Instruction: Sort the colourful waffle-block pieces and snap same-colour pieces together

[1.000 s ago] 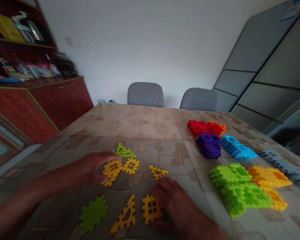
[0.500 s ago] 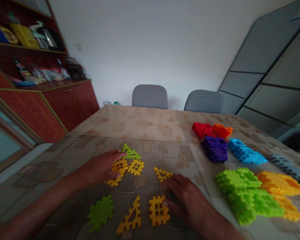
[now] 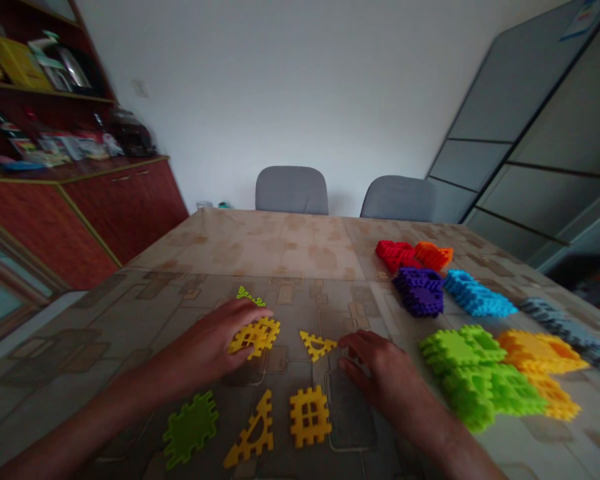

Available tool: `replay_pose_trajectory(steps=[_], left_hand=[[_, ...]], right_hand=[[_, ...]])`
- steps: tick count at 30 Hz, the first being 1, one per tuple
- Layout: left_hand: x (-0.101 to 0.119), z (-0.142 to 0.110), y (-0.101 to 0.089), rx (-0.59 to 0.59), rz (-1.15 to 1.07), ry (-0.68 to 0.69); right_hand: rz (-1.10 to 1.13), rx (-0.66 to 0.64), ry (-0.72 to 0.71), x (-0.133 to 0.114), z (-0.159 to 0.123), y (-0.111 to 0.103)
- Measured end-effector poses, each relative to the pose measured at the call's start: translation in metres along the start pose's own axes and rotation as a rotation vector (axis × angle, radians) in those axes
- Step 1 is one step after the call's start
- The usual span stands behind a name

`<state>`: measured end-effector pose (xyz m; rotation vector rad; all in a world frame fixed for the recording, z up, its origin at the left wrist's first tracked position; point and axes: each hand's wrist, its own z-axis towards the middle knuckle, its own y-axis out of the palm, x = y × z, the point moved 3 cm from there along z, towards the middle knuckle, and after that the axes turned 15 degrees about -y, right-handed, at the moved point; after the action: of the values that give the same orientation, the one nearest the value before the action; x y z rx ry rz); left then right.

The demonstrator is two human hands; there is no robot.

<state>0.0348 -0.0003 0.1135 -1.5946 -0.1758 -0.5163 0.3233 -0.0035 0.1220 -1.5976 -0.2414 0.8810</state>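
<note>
My left hand (image 3: 233, 337) is closed around yellow square interlocking building plates (image 3: 259, 338), fingers on the far edge and thumb on the near one. How many it grips is partly hidden by the hand. Just beyond its fingers lies a light green triangular plate (image 3: 250, 296), partly covered. My right hand (image 3: 377, 363) rests with fingers loosely bent and apart, its fingertips at the right corner of a flat yellow triangle plate (image 3: 316, 345). Nearer to me lie a green square plate (image 3: 191, 430), a yellow triangle plate (image 3: 254, 432) and a yellow window-pattern square plate (image 3: 311, 416).
At right stand stacks of plates: red (image 3: 396, 255), orange (image 3: 434, 255), purple (image 3: 420, 291), blue (image 3: 479, 295), green (image 3: 480, 380), yellow (image 3: 543, 357) and grey (image 3: 567, 330). Two grey chairs (image 3: 291, 191) stand behind the patterned table (image 3: 300, 243). A red-brown cabinet (image 3: 130, 210) is at left.
My right hand has drawn back from the near yellow square and shifted to the yellow triangle's right corner. My left hand has moved over the second yellow square. The view has turned slightly right.
</note>
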Motion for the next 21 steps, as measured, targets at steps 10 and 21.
replay_pose_trajectory(steps=[10,21], left_hand=[[-0.031,0.011,0.009,-0.139,-0.025,-0.084],[-0.032,0.008,-0.004,-0.254,-0.036,0.016]], right_hand=[[-0.005,-0.039,-0.034,-0.002,-0.002,0.006],[-0.006,-0.059,-0.025,0.001,0.002,0.009]])
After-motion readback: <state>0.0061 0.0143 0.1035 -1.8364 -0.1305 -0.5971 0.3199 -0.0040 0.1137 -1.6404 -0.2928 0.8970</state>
